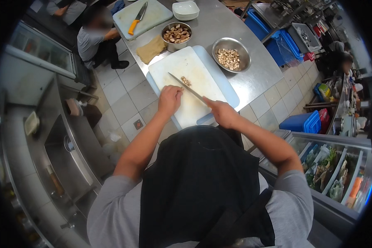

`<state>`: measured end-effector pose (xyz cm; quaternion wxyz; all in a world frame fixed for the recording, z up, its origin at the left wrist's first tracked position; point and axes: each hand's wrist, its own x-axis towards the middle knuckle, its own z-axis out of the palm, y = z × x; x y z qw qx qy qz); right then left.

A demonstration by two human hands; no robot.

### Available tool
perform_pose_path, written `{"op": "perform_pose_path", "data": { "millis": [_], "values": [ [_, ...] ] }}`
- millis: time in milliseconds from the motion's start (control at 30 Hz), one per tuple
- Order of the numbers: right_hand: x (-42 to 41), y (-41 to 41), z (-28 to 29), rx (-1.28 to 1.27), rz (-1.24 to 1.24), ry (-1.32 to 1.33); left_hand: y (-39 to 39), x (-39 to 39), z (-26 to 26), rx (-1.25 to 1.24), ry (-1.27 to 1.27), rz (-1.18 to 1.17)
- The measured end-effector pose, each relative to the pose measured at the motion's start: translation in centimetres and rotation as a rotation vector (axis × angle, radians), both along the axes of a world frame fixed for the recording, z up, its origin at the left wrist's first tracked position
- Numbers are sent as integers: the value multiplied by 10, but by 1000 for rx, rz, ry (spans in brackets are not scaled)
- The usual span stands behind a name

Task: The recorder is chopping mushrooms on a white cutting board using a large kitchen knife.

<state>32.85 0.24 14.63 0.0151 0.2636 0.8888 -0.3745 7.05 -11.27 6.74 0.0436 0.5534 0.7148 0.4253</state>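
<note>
My right hand (223, 113) grips a kitchen knife (187, 88), whose long blade lies diagonally over a white cutting board (201, 73). At the left side of the board, my left hand (170, 99) has its fingers curled around a small brown piece (182, 89), apparently mushroom and mostly hidden, beside the blade. Chopped mushroom bits (186, 81) lie just beyond the blade. The white board rests on a light blue cutting board (230, 93). Diced mushrooms fill part of a wide steel bowl (247, 49) to the right. Beyond the board, a deeper steel pot (175, 47) holds larger mushroom pieces (176, 33).
A folded tan cloth (151, 49) lies left of the pot. Farther back, a yellow-handled knife (138, 19) rests on another cutting board (161, 14), near stacked white dishes (186, 11). A person (91, 43) crouches left of the steel table (260, 66).
</note>
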Motion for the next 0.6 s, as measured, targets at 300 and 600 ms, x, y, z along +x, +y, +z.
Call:
{"op": "perform_pose_path", "data": {
  "millis": [300, 600],
  "values": [
    [-17, -16, 29, 152, 38, -148, 4, -2, -1, 36, -16, -9],
    [-33, -33, 79, 226, 40, -272, 3, -5, -4, -2, 27, -6]
  ]
}}
